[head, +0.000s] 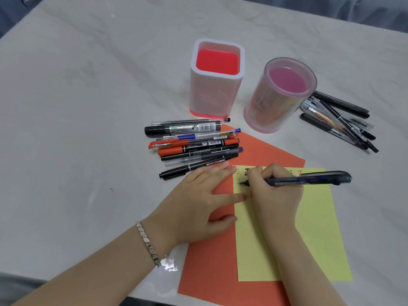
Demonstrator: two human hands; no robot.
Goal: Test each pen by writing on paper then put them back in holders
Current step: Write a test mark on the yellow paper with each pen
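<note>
Currently in hand: I judge this to be the test stroke for one pen; nothing has gone into a holder yet.
Right hand (276,195): curled round the dark pen (309,178) in a writing grip, its heel resting on the yellow sheet (309,228).
Left hand (196,208): flat with straight fingers, pressing on the orange sheet (209,272). One fingertip reaches the yellow sheet's left edge.
Pen position: the tip sits on the yellow sheet near its upper left corner, starting a second row under a line of written marks.
Pen direction: the long axis runs nearly straight across my view, tip to the left. The back end points right and sits a little higher in the picture.
Doing it well: I'd want light, even pressure and a short mark just clear of those above. The flat hand should pin the paper so it cannot slide.
Holders: the square holder (217,93) and the round holder (271,107) stand upright beyond the paper, near each other, with no pens in either.
Waiting pens: the left bundle (194,146) lies in front of the square holder, overlapping the orange sheet's top corner. The right heap (340,120) lies beside the round holder. I cannot tell which group is tested.
</note>
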